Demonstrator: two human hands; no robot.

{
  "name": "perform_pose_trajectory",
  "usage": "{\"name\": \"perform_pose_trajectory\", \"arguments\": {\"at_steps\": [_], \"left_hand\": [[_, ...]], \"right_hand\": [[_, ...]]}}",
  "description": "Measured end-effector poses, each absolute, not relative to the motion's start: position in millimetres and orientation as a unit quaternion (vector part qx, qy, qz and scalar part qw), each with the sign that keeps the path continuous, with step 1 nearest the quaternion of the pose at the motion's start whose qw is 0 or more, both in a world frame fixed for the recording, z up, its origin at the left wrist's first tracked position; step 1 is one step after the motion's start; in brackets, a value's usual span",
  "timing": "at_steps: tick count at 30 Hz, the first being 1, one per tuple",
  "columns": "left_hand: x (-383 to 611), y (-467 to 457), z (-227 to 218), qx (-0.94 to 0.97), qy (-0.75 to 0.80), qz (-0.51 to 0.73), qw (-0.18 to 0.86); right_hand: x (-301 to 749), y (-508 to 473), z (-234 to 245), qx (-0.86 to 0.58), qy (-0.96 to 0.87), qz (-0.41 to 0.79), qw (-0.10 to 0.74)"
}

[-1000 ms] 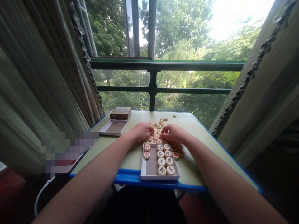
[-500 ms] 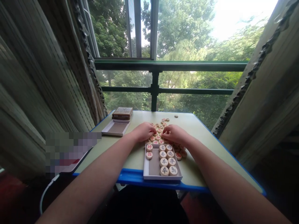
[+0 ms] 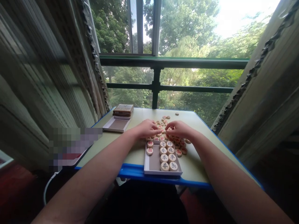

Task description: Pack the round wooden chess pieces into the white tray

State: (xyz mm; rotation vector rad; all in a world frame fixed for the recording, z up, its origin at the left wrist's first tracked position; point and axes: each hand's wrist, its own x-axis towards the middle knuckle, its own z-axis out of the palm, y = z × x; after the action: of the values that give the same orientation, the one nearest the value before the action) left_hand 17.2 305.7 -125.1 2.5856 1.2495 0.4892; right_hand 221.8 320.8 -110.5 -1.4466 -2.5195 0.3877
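Note:
Many round wooden Chinese chess pieces (image 3: 161,138) lie in a loose heap on the table, some with red characters. My left hand (image 3: 148,128) reaches over the heap from the left, fingers stretched out and touching or just above a red-marked piece. From the right, my right hand (image 3: 178,129) curves over the same heap with thumb and fingers apart; its fingertips are close to the left ones. Nearer to me sits a shallow white box tray (image 3: 154,171). Two columns of black-marked pieces (image 3: 164,158) stand along its right side, and two red-marked pieces (image 3: 149,151) at its upper left.
A second shallow tray (image 3: 116,123) lies at the far left, in front of stacked flat boxes (image 3: 123,109). One piece (image 3: 177,114) sits alone near the back edge. Beside the table's left edge is a partly blurred device (image 3: 77,155) with a white cable. Curtains flank the window.
My left hand has shifted slightly right and its fingers have stretched further over the pieces. My right hand has moved a little right. The view has tilted slightly; pieces in the tray look the same.

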Motion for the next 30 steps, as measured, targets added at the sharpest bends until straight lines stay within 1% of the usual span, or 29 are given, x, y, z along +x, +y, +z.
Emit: {"name": "perform_pose_trajectory", "arguments": {"at_steps": [4, 9, 11, 16, 19, 21, 23, 25, 28, 30], "left_hand": [[18.2, 305.5, -123.7, 0.882, 0.431, 0.164, 0.098], [18.7, 304.7, -125.1, 0.881, 0.437, 0.168, 0.070], [19.3, 305.3, -126.1, 0.876, 0.444, 0.179, 0.055], [21.2, 307.7, -127.5, 0.876, 0.448, 0.175, 0.031], [20.9, 308.8, -128.6, 0.878, 0.449, 0.165, 0.030], [19.8, 310.3, -130.8, 0.864, 0.471, 0.178, 0.017], [18.5, 312.9, -134.6, 0.842, 0.503, 0.194, 0.007], [17.7, 316.2, -139.0, 0.828, 0.526, 0.196, 0.014], [18.1, 320.1, -143.6, 0.827, 0.530, 0.180, 0.051], [18.1, 321.8, -143.9, 0.824, 0.532, 0.182, 0.076]], "right_hand": [[221.0, 321.3, -110.1, -0.506, -0.849, 0.109, 0.111], [225.7, 319.4, -105.4, -0.483, -0.852, 0.189, 0.065], [226.7, 319.9, -105.8, -0.464, -0.860, 0.204, 0.062], [223.9, 321.5, -108.1, -0.458, -0.872, 0.147, 0.096], [224.4, 321.2, -107.5, -0.454, -0.874, 0.153, 0.081], [225.6, 321.1, -107.4, -0.446, -0.878, 0.159, 0.064], [226.5, 321.1, -108.1, -0.451, -0.878, 0.144, 0.068], [226.1, 321.0, -109.3, -0.459, -0.875, 0.127, 0.091], [223.4, 320.2, -111.5, -0.465, -0.868, 0.120, 0.126], [220.8, 319.3, -113.7, -0.460, -0.870, 0.118, 0.130]]}}
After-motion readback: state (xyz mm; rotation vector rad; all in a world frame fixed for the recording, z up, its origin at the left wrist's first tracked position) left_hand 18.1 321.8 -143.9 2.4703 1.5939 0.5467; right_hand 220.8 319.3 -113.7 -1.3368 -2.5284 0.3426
